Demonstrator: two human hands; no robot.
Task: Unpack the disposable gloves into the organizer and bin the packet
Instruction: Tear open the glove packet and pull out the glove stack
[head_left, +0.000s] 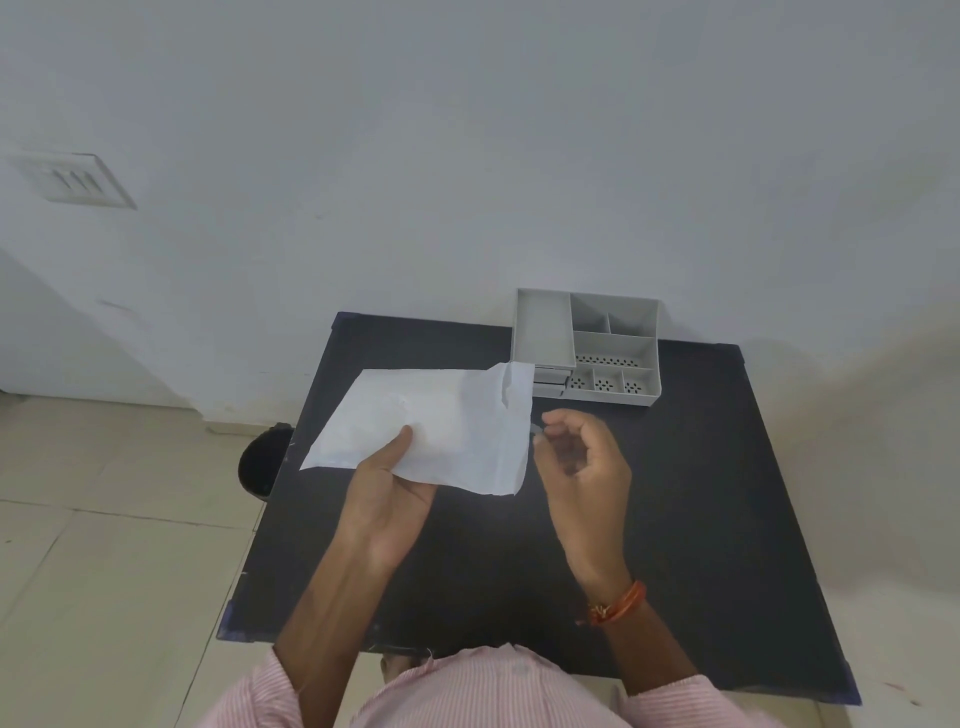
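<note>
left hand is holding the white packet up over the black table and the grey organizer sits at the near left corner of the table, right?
Not quite. In the head view the left hand does hold the white packet above the black table, but the grey organizer sits at the far edge of the table by the wall, towards the right, not at the near left corner.

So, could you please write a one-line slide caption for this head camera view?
Left hand holds white packet above black table; right hand pinches beside its torn edge, grey organizer behind.
</note>
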